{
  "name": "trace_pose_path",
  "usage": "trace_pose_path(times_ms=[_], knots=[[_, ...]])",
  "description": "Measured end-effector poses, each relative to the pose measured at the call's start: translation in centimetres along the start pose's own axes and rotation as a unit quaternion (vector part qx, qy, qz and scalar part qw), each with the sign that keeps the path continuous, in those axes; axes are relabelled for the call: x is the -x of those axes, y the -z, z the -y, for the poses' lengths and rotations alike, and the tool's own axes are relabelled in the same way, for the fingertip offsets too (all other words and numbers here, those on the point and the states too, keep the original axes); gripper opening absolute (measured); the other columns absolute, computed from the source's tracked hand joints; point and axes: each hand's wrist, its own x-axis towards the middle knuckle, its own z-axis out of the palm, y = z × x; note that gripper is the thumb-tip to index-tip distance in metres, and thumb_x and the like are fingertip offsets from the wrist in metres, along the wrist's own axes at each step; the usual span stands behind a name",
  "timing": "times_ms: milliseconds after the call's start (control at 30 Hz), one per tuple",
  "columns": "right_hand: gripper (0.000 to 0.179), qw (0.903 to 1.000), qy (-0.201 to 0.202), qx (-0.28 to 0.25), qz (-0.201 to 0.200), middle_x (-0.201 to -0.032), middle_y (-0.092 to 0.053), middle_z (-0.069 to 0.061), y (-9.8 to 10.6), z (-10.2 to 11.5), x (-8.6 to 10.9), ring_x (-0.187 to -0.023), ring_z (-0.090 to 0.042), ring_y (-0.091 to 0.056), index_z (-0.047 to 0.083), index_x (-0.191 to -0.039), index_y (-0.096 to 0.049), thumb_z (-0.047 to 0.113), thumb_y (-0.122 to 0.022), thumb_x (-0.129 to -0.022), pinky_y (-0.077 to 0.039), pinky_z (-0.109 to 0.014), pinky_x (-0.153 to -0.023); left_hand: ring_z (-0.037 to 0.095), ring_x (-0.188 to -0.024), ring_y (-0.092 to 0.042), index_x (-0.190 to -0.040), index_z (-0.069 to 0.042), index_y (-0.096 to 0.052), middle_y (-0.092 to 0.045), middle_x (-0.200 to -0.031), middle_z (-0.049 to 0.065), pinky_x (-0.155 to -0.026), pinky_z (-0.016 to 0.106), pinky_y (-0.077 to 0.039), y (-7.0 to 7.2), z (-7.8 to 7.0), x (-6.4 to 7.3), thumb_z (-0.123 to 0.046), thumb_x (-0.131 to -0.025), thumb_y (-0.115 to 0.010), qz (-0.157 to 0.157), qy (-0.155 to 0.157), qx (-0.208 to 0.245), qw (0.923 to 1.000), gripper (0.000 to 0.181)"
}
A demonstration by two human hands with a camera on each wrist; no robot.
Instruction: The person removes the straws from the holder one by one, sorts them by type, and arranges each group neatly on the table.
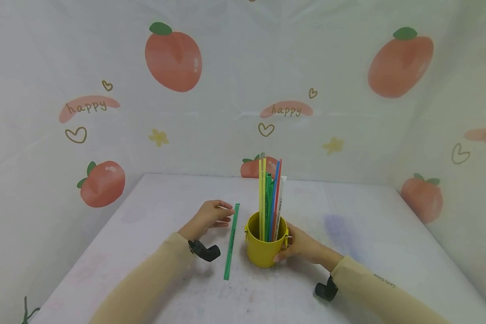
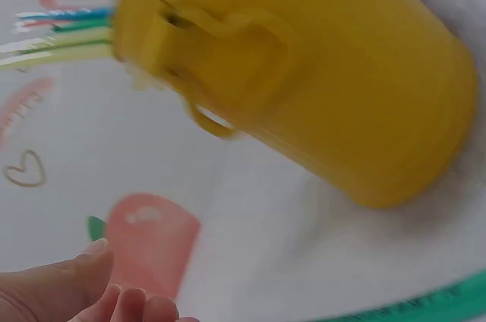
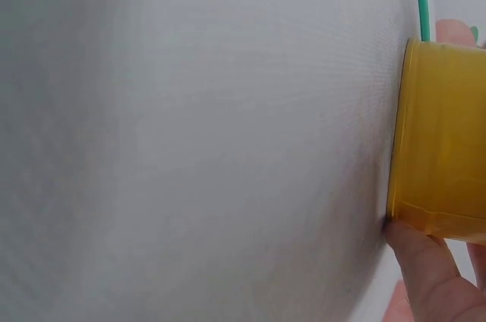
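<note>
A small yellow bucket [image 1: 263, 254] stands upright on the table, holding several upright straws: yellow, blue and red ones, green wrapped straws [image 1: 268, 202] and a white wrapped one. My right hand [image 1: 308, 246] grips the bucket's right side; its thumb [image 3: 425, 261] lies low against the wall in the right wrist view. One green wrapped straw [image 1: 231, 243] with dark print lies on the table left of the bucket. Just left of its far end is my left hand [image 1: 211, 218], fingers loosely bent and holding nothing. Whether its fingertips touch that straw, I cannot tell.
The pale tabletop [image 1: 348, 288] reaches back to a white curtain [image 1: 235, 67] printed with peaches and hearts. A dark camera sits on each wrist, the left one [image 1: 204, 251] close to the lying straw. A dark cord [image 1: 26, 312] shows at the lower left.
</note>
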Motion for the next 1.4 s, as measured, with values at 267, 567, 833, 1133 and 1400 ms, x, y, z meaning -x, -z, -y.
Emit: trace_pose_path(times_ms=[267, 567, 833, 1133, 1400], knots=[[0.099, 1.0, -0.001, 0.002, -0.004, -0.136, -0.043, -0.01, 0.0, 0.0, 0.1, -0.119, -0.031, -0.044, 0.009, -0.144, -0.026, 0.014, -0.085, -0.065, -0.037, -0.049, -0.1, 0.025, -0.095, -0.062, -0.113, -0.007, -0.059, -0.059, -0.114, 0.018, -0.079, 0.033, -0.054, 0.8, -3.1, 1.7, -0.025, -0.088, -0.064, 0.029, -0.071, 0.075, 0.9942, 0.032], [0.099, 1.0, 0.002, -0.006, 0.002, -0.138, -0.042, -0.01, 0.1, 0.0, 0.1, -0.121, -0.032, -0.043, 0.01, -0.145, -0.025, 0.013, -0.084, -0.066, -0.036, -0.049, -0.101, 0.025, -0.093, -0.062, -0.115, -0.006, -0.058, -0.06, -0.111, 0.017, -0.081, 0.034, -0.053, -0.3, -5.2, 3.0, -0.02, -0.092, -0.059, 0.071, -0.117, 0.103, 0.9853, 0.027], [0.098, 0.9999, 0.012, -0.008, 0.003, -0.138, -0.041, -0.009, 0.0, -0.2, -0.1, -0.122, -0.032, -0.043, 0.01, -0.145, -0.025, 0.013, -0.084, -0.066, -0.035, -0.048, -0.102, 0.035, -0.1, -0.058, -0.115, -0.004, -0.057, -0.06, -0.109, 0.016, -0.08, 0.034, -0.053, -1.8, -5.9, 3.2, -0.014, -0.093, -0.056, 0.09, -0.14, 0.083, 0.9827, 0.024], [0.098, 0.9996, 0.018, -0.02, 0.006, -0.135, -0.043, -0.009, 0.1, -0.4, -0.3, -0.119, -0.031, -0.045, 0.01, -0.144, -0.026, 0.009, -0.084, -0.065, -0.039, -0.043, -0.099, 0.035, -0.103, -0.058, -0.115, -0.002, -0.057, -0.062, -0.107, 0.013, -0.083, 0.036, -0.052, -2.7, -6.0, 3.0, -0.008, -0.089, -0.062, 0.093, -0.14, 0.081, 0.9825, 0.027], [0.096, 0.9998, 0.007, -0.018, 0.002, -0.134, -0.045, -0.008, 0.0, -0.4, -0.2, -0.12, -0.029, -0.044, 0.01, -0.143, -0.028, 0.012, -0.085, -0.065, -0.037, -0.046, -0.101, 0.023, -0.095, -0.06, -0.117, 0.002, -0.055, -0.058, -0.109, 0.016, -0.084, 0.036, -0.052, -3.3, -5.7, 2.7, -0.003, -0.087, -0.062, 0.11, -0.157, 0.078, 0.9783, 0.031]])
